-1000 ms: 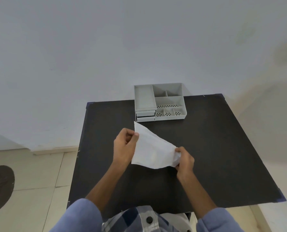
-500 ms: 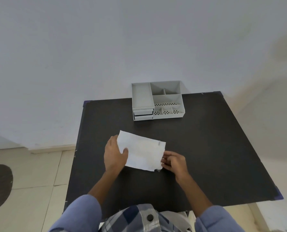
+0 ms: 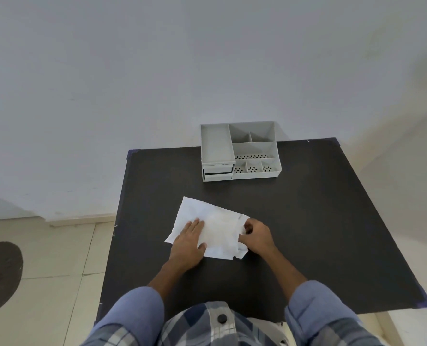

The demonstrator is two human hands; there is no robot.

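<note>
A white cloth [image 3: 216, 227] lies spread on the black table [image 3: 307, 233], a little left of its middle. My left hand [image 3: 188, 242] presses flat on the cloth's left half with straight fingers. At the cloth's right edge my right hand [image 3: 256, 236] pinches the bunched fabric with curled fingers.
A grey plastic organiser [image 3: 239, 151] with several compartments and small drawers stands at the table's far edge against the white wall. Beige floor tiles and a dark round mat [image 3: 0, 277] lie to the left of the table.
The cloth, held up between both hands a second ago, now lies on the table. My left hand has moved from gripping its left edge to lying flat on it.
</note>
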